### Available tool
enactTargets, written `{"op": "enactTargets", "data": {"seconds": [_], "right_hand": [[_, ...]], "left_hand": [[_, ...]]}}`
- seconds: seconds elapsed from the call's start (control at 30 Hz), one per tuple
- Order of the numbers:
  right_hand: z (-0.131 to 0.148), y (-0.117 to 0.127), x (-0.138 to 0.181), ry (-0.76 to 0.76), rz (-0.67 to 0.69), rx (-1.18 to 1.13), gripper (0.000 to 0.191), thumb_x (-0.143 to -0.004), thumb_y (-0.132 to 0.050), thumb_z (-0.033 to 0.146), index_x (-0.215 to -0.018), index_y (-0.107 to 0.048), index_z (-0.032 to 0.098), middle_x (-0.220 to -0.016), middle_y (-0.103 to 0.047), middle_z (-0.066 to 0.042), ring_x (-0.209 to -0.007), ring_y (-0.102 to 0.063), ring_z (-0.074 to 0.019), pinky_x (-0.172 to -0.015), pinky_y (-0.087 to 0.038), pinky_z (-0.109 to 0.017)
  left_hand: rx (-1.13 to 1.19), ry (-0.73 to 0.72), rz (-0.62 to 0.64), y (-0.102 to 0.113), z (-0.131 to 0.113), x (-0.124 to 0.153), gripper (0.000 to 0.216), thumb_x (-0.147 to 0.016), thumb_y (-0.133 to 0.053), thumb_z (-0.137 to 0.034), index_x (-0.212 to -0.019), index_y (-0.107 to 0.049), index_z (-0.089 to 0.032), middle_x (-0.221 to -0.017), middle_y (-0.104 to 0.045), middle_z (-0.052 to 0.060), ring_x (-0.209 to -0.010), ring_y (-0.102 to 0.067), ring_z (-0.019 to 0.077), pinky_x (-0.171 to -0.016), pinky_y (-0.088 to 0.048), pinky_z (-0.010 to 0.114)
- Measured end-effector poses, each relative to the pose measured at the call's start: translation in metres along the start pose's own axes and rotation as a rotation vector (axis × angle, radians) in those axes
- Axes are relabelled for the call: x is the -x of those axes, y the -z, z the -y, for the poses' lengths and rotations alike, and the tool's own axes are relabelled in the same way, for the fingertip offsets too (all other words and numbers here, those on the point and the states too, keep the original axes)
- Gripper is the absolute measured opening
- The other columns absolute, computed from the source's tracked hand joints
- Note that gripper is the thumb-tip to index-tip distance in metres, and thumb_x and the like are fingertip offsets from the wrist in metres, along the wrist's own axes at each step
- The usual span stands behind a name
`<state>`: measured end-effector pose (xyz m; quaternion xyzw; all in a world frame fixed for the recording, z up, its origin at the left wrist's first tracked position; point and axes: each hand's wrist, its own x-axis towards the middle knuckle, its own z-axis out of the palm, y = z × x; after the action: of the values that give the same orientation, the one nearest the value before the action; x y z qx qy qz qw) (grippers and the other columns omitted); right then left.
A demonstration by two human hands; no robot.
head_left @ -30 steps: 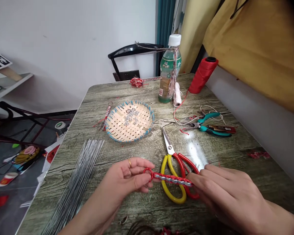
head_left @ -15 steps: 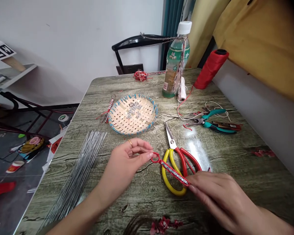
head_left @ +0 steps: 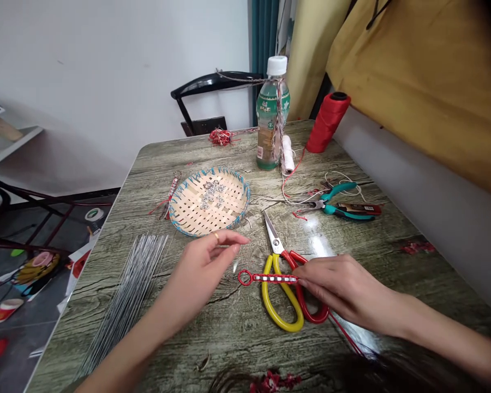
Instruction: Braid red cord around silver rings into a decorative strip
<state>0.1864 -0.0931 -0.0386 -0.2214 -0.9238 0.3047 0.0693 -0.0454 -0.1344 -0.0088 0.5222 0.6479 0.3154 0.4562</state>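
A red and white braided cord [head_left: 275,278] with a red-wrapped ring at its left end is pinched at its right end by my right hand [head_left: 343,286]. Red strands trail from beneath that hand toward the lower right. My left hand [head_left: 208,262] hovers just above and left of the ring, thumb and forefinger apart, with nothing between them. Under the braid lie scissors [head_left: 276,245] with one yellow and one red handle, blades pointing away. A shallow woven basket [head_left: 188,213] with blue-stitched rim stands beyond my left hand, small clear and silvery pieces inside.
Thin metal wires [head_left: 126,300] lie in a bundle at the left. Teal-handled pliers [head_left: 343,191] rest at the right near white cord. Behind stand a bottle [head_left: 272,120] with braided cord tied on, a white thread spool [head_left: 287,155] and a red thread spool [head_left: 326,123].
My left hand has let go of the ring. My right hand still holds the braid, which has swung from slanting to nearly level. The view has shifted to the right.
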Motion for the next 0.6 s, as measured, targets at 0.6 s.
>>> {"op": "enactTargets", "data": {"seconds": [0.6], "right_hand": [[0.021,0.013,-0.009,0.081,-0.044,0.435,0.026,-0.088,-0.033,0.015,-0.071,-0.052,0.016,-0.063,-0.054,-0.002,-0.053,-0.042,-0.0129,-0.050,-0.026,-0.026]], "left_hand": [[-0.249,-0.066,0.523,-0.023,-0.018,0.003,0.035,-0.085,-0.038,-0.029,-0.058,-0.056,-0.017,-0.058,-0.054,-0.002,-0.059,-0.050,0.0123,-0.056,-0.032,0.024]]}}
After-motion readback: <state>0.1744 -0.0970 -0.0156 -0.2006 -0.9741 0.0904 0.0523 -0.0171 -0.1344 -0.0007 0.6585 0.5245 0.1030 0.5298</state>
